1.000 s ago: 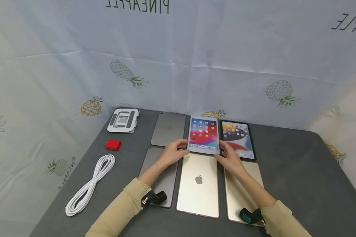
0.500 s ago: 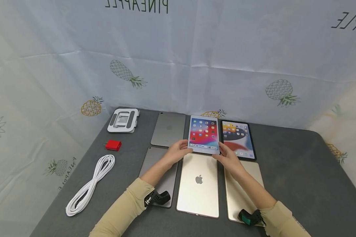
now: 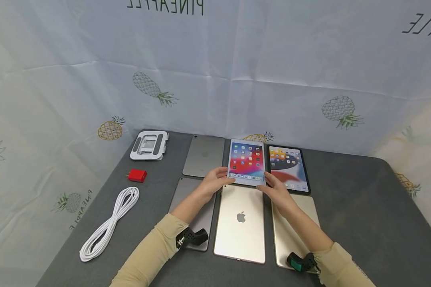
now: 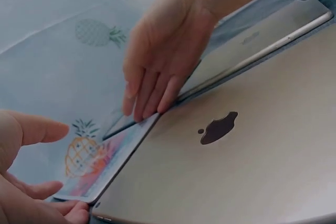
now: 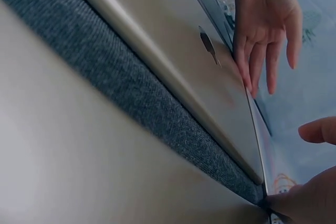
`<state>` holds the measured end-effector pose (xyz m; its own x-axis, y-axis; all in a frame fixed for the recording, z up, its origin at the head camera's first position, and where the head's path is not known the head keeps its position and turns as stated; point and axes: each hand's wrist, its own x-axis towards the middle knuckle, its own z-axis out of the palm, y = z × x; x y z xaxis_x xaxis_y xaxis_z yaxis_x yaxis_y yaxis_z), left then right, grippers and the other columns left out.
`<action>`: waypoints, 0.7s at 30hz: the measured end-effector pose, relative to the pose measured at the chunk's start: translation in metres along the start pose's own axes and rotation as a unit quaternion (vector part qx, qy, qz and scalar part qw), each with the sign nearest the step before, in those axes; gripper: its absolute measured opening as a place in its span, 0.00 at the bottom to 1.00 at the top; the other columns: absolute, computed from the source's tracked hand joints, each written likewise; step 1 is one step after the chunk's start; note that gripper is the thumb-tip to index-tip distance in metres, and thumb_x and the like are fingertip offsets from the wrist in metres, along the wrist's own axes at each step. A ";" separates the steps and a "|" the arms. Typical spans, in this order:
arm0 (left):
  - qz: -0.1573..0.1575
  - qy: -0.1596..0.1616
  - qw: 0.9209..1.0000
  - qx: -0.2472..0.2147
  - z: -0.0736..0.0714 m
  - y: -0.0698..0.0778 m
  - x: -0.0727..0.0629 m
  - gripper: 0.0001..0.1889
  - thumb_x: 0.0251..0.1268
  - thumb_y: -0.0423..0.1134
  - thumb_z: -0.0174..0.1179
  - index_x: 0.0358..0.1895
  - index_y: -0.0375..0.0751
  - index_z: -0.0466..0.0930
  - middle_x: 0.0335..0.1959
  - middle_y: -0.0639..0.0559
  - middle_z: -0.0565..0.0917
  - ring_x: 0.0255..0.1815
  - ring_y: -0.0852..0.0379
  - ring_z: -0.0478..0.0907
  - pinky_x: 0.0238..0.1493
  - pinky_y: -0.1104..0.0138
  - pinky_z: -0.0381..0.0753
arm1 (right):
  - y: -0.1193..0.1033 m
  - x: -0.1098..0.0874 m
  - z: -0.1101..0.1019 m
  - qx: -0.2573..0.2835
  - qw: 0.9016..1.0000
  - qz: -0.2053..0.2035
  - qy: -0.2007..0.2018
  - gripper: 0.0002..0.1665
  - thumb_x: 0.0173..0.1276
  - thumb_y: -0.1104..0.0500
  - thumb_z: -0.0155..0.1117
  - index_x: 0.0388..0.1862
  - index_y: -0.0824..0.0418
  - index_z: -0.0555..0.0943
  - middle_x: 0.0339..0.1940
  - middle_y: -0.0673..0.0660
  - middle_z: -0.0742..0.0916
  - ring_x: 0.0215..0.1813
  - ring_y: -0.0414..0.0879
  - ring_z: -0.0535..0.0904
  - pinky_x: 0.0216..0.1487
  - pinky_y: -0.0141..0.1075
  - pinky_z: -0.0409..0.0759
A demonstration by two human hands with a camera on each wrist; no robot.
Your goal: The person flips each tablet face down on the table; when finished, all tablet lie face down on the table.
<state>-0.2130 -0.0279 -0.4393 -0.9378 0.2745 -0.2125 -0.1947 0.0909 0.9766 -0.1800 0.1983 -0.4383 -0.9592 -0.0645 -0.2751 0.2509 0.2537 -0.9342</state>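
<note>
A small white tablet (image 3: 246, 159) lies screen up at the back middle, its home screen lit. My left hand (image 3: 214, 184) touches its left edge, with fingers extended and the thumb (image 4: 44, 130) held apart. At the opposite edge my right hand (image 3: 277, 193) has its fingers against the side. In the left wrist view those right fingers (image 4: 152, 95) look straight and meet the tablet's rim. Just in front lies a gold tablet (image 3: 240, 235), back up with a logo. To the right is a black-framed tablet (image 3: 290, 171) with a lit screen.
Two grey tablets (image 3: 202, 156) lie on the left, the nearer partly under my left arm. Another gold tablet (image 3: 285, 239) lies beneath my right forearm. Farther left are a folded stand (image 3: 149, 146), a red charger plug (image 3: 137, 175) and a coiled white cable (image 3: 109, 225). A pineapple-print curtain (image 3: 215, 79) hangs behind.
My left hand has slid slightly right along the white tablet's near left corner. The right hand has shifted slightly left. The tablets look about where they were.
</note>
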 end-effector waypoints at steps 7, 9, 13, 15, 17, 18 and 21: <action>-0.007 0.017 0.999 -0.040 0.000 0.000 0.001 0.31 0.61 0.33 0.63 0.67 0.25 0.65 0.65 0.31 0.69 0.67 0.39 0.65 0.68 0.52 0.65 | -0.003 0.000 0.004 0.034 0.999 -0.021 0.002 0.43 0.72 0.65 0.55 0.77 0.71 0.45 0.76 0.70 0.57 0.75 0.60 0.55 0.74 0.50 0.53; -0.008 0.022 0.998 -0.058 0.000 -0.001 0.001 0.30 0.62 0.33 0.63 0.67 0.25 0.65 0.65 0.31 0.69 0.66 0.40 0.67 0.67 0.54 0.66 | -0.003 -0.001 0.003 0.036 0.999 -0.023 0.003 0.43 0.72 0.65 0.55 0.77 0.71 0.46 0.76 0.70 0.58 0.74 0.60 0.56 0.74 0.51 0.53; -0.012 0.030 0.993 -0.110 0.000 -0.002 0.004 0.29 0.65 0.31 0.60 0.68 0.25 0.64 0.65 0.32 0.69 0.65 0.43 0.69 0.66 0.59 0.69 | -0.003 -0.001 0.003 0.025 0.999 -0.021 0.003 0.43 0.72 0.64 0.55 0.77 0.71 0.47 0.76 0.71 0.57 0.75 0.60 0.55 0.74 0.52 0.52; -0.012 0.033 0.991 -0.129 0.000 -0.003 0.006 0.29 0.66 0.29 0.59 0.68 0.25 0.63 0.65 0.32 0.69 0.64 0.44 0.71 0.65 0.60 0.70 | -0.003 0.000 0.002 0.016 1.000 -0.018 0.002 0.43 0.72 0.64 0.56 0.77 0.71 0.47 0.76 0.71 0.57 0.75 0.61 0.54 0.74 0.52 0.52; -0.009 0.037 0.990 -0.138 0.000 -0.004 0.009 0.28 0.67 0.29 0.58 0.68 0.24 0.63 0.64 0.32 0.70 0.62 0.46 0.73 0.64 0.61 0.71 | -0.003 0.001 0.003 0.009 1.000 -0.015 0.003 0.42 0.71 0.64 0.56 0.77 0.71 0.48 0.76 0.71 0.57 0.76 0.61 0.53 0.74 0.53 0.52; -0.008 0.040 0.990 -0.138 0.000 -0.005 0.011 0.27 0.67 0.29 0.58 0.68 0.24 0.64 0.63 0.32 0.71 0.60 0.47 0.74 0.64 0.61 0.71 | -0.003 0.001 0.003 0.008 1.000 -0.012 0.004 0.42 0.71 0.64 0.56 0.77 0.71 0.48 0.76 0.71 0.57 0.75 0.61 0.53 0.74 0.53 0.52; -0.001 0.048 0.989 -0.137 0.002 -0.005 0.015 0.26 0.68 0.29 0.57 0.67 0.22 0.64 0.60 0.32 0.74 0.55 0.49 0.77 0.61 0.62 0.74 | -0.003 0.004 0.005 0.005 1.000 -0.007 0.006 0.41 0.71 0.64 0.57 0.77 0.71 0.50 0.76 0.71 0.59 0.75 0.61 0.54 0.74 0.53 0.53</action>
<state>-0.2251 -0.0225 -0.4479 -0.9579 0.1812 -0.2227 -0.2544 -0.1762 0.9509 -0.1834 0.1929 -0.4380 -0.9640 -0.0572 -0.2597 0.2389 0.2429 -0.9402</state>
